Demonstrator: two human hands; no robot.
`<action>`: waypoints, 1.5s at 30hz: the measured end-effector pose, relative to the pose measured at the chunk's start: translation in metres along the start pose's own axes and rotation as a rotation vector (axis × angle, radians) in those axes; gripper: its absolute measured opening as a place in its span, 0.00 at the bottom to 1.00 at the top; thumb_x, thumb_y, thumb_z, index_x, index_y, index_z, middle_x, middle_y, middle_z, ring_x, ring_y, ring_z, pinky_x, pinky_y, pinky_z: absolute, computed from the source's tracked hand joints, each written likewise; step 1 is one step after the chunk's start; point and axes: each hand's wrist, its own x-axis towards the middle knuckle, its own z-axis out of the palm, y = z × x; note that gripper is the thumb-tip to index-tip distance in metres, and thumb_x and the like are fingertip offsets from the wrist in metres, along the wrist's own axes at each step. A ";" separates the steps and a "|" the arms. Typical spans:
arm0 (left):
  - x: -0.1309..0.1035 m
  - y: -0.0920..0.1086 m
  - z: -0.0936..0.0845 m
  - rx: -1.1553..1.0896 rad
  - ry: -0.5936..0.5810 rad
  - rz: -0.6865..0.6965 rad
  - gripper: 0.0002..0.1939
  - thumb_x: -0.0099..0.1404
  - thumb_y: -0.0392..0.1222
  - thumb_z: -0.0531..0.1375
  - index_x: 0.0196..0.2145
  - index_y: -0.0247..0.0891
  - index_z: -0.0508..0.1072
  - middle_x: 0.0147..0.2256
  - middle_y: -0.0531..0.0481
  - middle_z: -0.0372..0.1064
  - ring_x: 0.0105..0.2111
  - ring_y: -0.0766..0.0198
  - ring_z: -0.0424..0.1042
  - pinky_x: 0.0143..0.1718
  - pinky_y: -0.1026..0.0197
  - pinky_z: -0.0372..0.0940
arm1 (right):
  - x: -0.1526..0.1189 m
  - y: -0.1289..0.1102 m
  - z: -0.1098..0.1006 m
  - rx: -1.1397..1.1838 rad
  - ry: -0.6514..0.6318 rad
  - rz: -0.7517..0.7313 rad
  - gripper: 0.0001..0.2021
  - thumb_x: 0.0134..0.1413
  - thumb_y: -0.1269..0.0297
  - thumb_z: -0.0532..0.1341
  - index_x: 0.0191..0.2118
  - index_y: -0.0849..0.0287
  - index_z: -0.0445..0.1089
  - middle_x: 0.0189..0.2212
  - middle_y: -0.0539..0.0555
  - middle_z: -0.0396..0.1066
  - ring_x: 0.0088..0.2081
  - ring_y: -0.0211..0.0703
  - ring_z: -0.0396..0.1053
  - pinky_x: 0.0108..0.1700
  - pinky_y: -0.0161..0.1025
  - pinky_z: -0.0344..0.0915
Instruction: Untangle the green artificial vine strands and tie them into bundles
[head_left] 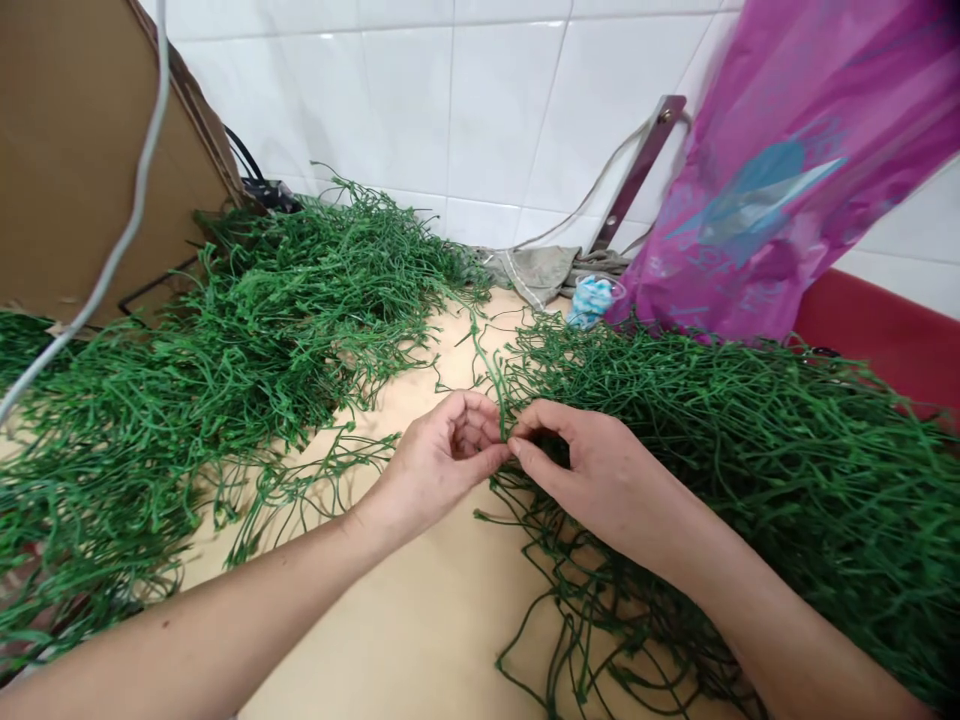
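Thumb and fingertips of my left hand [439, 455] are pinched together at the centre of the head view. My right hand [592, 465] meets it there, its thumb and index finger closed at the same point. Between them both hands hold a small piece of thin green stems [491, 365], pointing up and away from me. Its lower end is hidden by my fingers. Beside my right hand spreads a large heap of similar green stems [750, 430], with loose ones curling towards me. Several stray stems [322, 475] lie left of my left hand.
Another big heap of green stems [300, 290] covers the left of the tan tabletop [390, 620]. A cardboard box [90, 150] and a grey cable [142, 170] stand behind it. At the back right are a pink plastic bag [750, 230], a metal bracket [637, 175] and grey cloth [544, 270].
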 end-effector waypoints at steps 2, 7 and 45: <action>-0.002 0.000 0.000 0.092 -0.030 -0.004 0.07 0.64 0.40 0.63 0.36 0.37 0.67 0.29 0.56 0.63 0.28 0.70 0.61 0.30 0.65 0.57 | -0.001 0.001 0.001 -0.054 0.021 -0.045 0.07 0.59 0.73 0.58 0.31 0.57 0.69 0.27 0.47 0.71 0.28 0.38 0.65 0.31 0.36 0.58; -0.005 0.002 -0.001 0.284 -0.054 0.018 0.10 0.68 0.42 0.58 0.30 0.38 0.65 0.24 0.59 0.56 0.25 0.69 0.54 0.25 0.64 0.51 | -0.007 0.001 0.004 -0.245 0.109 -0.242 0.08 0.57 0.78 0.58 0.31 0.58 0.67 0.30 0.52 0.71 0.35 0.45 0.67 0.41 0.42 0.62; 0.003 0.012 -0.002 -0.087 0.019 -0.036 0.13 0.61 0.46 0.66 0.31 0.37 0.68 0.24 0.58 0.58 0.25 0.70 0.55 0.27 0.64 0.51 | 0.000 -0.006 -0.012 0.143 0.017 -0.019 0.10 0.63 0.60 0.57 0.40 0.55 0.75 0.38 0.52 0.79 0.41 0.44 0.75 0.45 0.40 0.68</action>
